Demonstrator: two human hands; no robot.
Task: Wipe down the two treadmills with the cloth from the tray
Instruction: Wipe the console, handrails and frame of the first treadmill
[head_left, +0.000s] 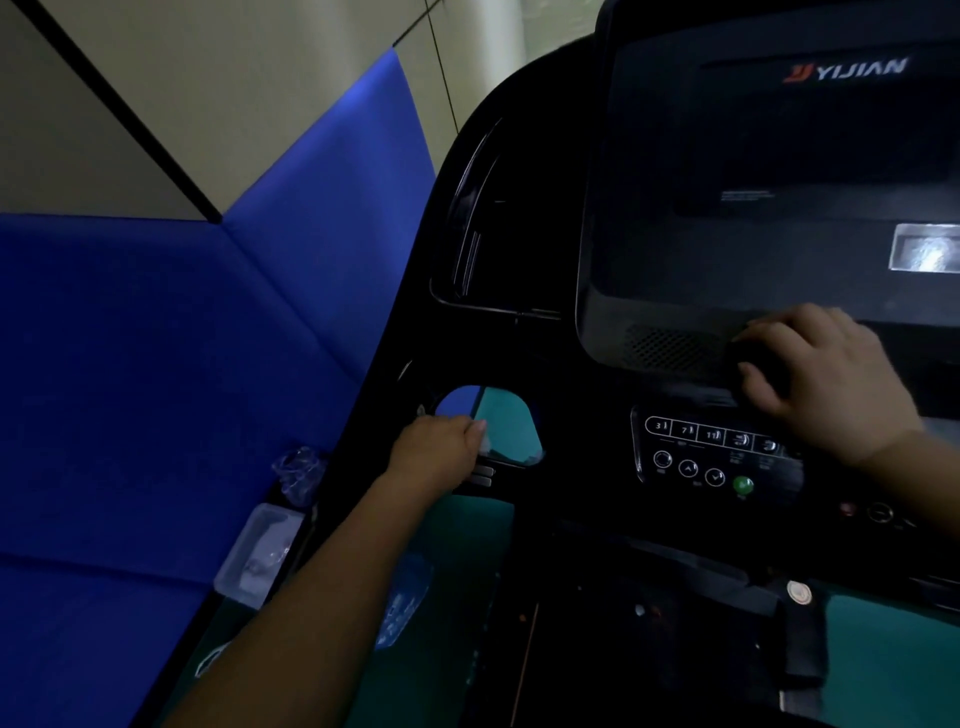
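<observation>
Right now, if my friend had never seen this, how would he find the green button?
Start at the big dark screen marked YIJIAN. Just under it sits a button panel; follow its lower row of round buttons rightward to the green button. It alone is solid green; its neighbours are black with white outlines.

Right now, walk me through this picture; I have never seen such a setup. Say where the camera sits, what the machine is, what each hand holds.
One picture, from a camera worn on a person's head, looking down at their bare hands. The black machine is a treadmill: its console has a dark screen and a button panel below. The right hand holds a dark cloth against the screen's lower edge. The left hand grips the cut-out rim at the console's side; something pale at its fingertips is too blurred to name. Down left, beside blue padding, lie a clear tray and crumpled plastic.
</observation>
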